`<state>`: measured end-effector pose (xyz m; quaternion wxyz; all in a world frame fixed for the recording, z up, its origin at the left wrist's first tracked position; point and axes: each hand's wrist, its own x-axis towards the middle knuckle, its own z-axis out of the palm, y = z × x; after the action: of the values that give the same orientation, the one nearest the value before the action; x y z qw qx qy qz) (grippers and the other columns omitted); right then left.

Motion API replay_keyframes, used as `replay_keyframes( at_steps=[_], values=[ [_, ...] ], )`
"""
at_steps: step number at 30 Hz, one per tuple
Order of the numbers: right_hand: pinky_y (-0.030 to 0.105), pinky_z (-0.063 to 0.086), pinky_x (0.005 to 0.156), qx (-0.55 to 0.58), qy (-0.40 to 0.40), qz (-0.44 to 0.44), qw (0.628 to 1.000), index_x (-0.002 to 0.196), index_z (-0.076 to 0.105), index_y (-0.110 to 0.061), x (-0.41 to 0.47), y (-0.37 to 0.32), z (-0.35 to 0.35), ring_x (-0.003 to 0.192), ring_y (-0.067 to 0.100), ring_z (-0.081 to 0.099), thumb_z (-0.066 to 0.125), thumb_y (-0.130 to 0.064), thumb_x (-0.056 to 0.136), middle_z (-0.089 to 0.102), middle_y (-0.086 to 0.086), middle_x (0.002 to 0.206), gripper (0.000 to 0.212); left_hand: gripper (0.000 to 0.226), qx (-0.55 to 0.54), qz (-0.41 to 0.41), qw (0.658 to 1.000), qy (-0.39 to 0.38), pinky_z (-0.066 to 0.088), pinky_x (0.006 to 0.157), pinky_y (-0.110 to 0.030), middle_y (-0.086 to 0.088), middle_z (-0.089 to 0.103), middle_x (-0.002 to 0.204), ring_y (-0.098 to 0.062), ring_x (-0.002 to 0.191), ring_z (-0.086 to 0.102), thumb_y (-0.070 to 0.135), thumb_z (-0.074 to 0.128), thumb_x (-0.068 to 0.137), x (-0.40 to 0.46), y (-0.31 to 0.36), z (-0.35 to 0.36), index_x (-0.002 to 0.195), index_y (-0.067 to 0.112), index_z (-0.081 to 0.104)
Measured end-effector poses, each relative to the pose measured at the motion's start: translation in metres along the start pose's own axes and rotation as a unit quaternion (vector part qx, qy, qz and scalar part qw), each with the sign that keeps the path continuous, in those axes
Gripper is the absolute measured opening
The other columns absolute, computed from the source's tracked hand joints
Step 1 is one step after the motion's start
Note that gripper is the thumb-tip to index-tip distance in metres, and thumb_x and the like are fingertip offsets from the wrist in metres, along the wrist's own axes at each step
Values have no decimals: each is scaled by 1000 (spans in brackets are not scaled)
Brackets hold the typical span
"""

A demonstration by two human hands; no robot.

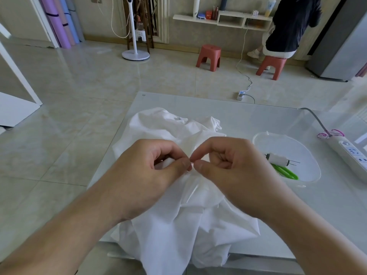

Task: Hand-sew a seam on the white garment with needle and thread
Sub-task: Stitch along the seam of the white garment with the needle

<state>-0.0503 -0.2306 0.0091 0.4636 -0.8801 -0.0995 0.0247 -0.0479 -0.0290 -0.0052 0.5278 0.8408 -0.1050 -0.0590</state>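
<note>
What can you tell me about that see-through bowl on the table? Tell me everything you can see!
The clear bowl looks like thin plastic, round and shallow, with a pale rim. It sits upright on the glass table, to the right of the white garment and beside the right hand, near a white power strip. Inside lie a spool of white thread with thin metal pins sticking out one end, and green-handled scissors. No hand touches the bowl.
</note>
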Motion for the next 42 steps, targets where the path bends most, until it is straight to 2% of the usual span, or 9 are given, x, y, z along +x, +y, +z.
replay_keyframes(
  at_steps=[2,6,10,21,26,31,34,38,42],
  values=[
    [15,32,45,-15,5,-2,1000,76,72,-23,0,1,5,46,9,31,77,-21,95,31,-11,50,19,12,6,2,1000,-1,46,73,-23,11,78,84,-4,77,69,36,71,95,0,0,0,86,37,79],
    [17,31,47,-7,36,1,999,71,67,-14,3,6,2,47,8,30,73,-7,92,32,-11,49,24,13,6,0,1000,4,45,75,-21,13,78,84,-3,81,70,35,72,95,0,1,0,84,35,80],
    [15,33,48,34,63,21,997,68,66,-10,6,11,-4,46,9,34,70,0,90,39,-9,47,25,14,-2,-5,1000,7,50,83,-25,15,80,89,-3,91,74,33,72,96,1,1,-1,85,34,80],
    [20,32,44,-8,128,65,990,69,63,-8,9,14,-10,46,12,32,63,-1,88,37,-7,47,20,17,13,-11,1000,14,48,81,-21,17,79,86,0,89,73,30,71,97,0,1,-4,83,31,81],
    [19,29,43,6,118,70,990,67,61,-7,5,7,-12,47,14,31,61,0,84,37,-3,48,18,16,4,0,1000,27,59,93,-41,15,80,91,-7,93,75,27,72,98,1,-1,-4,87,35,80],
    [25,24,48,32,132,100,986,67,55,0,4,3,-15,48,15,28,61,-1,78,33,-2,49,12,9,-15,18,998,59,60,94,-46,14,78,99,-15,92,74,37,75,92,0,-1,-6,98,43,78],
    [29,28,48,-28,138,128,982,68,57,-4,6,7,-13,48,14,31,63,-7,79,36,-5,49,13,19,-39,26,997,68,61,92,-49,12,79,99,-22,89,74,36,70,83,0,0,-5,99,42,78],
    [21,33,44,-86,142,113,980,76,64,-18,4,8,-8,44,9,40,62,-11,84,41,-10,44,10,19,-59,29,995,70,59,94,-42,12,79,101,-17,94,74,30,74,85,0,0,-3,100,40,78],
    [19,31,45,9,70,28,997,90,66,-26,-3,2,-5,46,9,33,65,-4,91,35,-10,49,22,26,-59,22,996,65,56,94,-36,13,80,100,-9,98,75,14,76,95,-1,-2,-4,102,38,79]
  ],
)
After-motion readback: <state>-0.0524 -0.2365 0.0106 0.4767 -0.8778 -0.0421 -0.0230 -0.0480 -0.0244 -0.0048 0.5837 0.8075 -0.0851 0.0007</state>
